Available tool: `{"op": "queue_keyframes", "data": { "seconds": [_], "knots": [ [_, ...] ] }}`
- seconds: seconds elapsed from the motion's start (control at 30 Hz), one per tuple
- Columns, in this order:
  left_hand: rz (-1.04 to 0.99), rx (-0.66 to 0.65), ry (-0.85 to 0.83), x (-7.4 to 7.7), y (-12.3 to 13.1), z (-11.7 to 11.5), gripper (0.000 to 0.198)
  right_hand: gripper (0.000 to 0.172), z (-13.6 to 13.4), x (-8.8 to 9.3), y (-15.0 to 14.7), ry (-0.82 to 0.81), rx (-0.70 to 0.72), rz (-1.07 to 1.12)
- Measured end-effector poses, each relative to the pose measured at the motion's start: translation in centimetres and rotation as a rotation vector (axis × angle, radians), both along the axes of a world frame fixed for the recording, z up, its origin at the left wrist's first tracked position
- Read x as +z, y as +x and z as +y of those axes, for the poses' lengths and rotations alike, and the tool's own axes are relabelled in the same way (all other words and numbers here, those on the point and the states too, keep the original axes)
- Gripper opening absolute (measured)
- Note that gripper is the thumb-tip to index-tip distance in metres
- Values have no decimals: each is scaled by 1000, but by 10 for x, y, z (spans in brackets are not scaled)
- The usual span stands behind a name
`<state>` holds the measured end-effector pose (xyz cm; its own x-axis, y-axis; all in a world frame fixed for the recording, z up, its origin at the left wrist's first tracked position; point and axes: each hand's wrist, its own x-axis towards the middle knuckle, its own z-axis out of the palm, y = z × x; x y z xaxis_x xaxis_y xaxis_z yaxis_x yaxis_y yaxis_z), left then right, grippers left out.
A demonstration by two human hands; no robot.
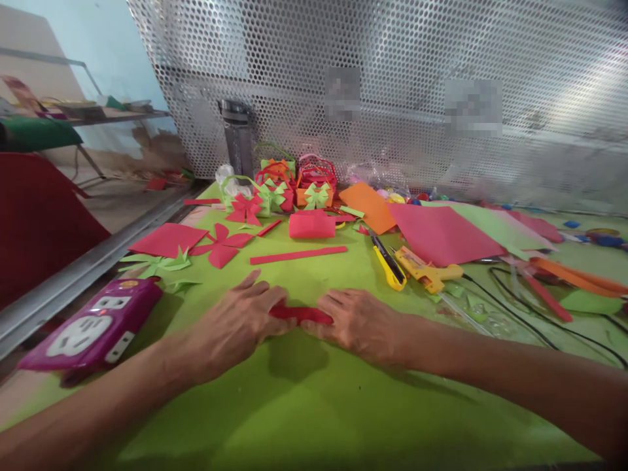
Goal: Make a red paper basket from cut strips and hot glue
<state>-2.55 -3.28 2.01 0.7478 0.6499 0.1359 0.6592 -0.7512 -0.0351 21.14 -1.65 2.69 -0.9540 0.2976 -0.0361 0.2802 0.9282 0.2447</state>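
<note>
A narrow folded red paper strip (301, 314) lies between my two hands, low over the green tabletop (235, 425). My left hand (248, 314) grips its left end, fingers closed on it. At the other end my right hand (356, 324) pinches the strip, thumb in front and fingers behind. Just beyond the hands rests a flat red paper strip (298, 255). Farther back stands a small red paper box (312, 224). Red petal-shaped paper (222, 245) is spread out to the left.
A purple power strip (98, 324) sits at the left. To the right lie a yellow utility knife (388, 261), a yellow glue gun (424, 267) with its black cord, and red paper sheets (441, 234). Small paper baskets (316, 195) and a bottle (238, 137) stand before the perforated metal panel (392, 52).
</note>
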Motion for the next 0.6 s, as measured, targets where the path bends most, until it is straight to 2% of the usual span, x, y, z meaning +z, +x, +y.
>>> {"op": "queue_keyframes", "data": {
  "seconds": [0.23, 0.43, 0.53, 0.6],
  "knots": [
    [34, 29, -28, 1, 1, -1, 35, 37, -11, 2, 36, -22, -130, 19],
    [-54, 2, -30, -10, -5, 2, 33, 49, -19, -5, 74, 0, -226, 37],
    [-96, 0, -14, -12, -4, 2, 32, 51, -19, 1, 73, -61, -332, 161],
    [-120, -13, 19, -12, -1, 2, 31, 39, -18, 9, 56, -170, -433, 271]
  ]
}}
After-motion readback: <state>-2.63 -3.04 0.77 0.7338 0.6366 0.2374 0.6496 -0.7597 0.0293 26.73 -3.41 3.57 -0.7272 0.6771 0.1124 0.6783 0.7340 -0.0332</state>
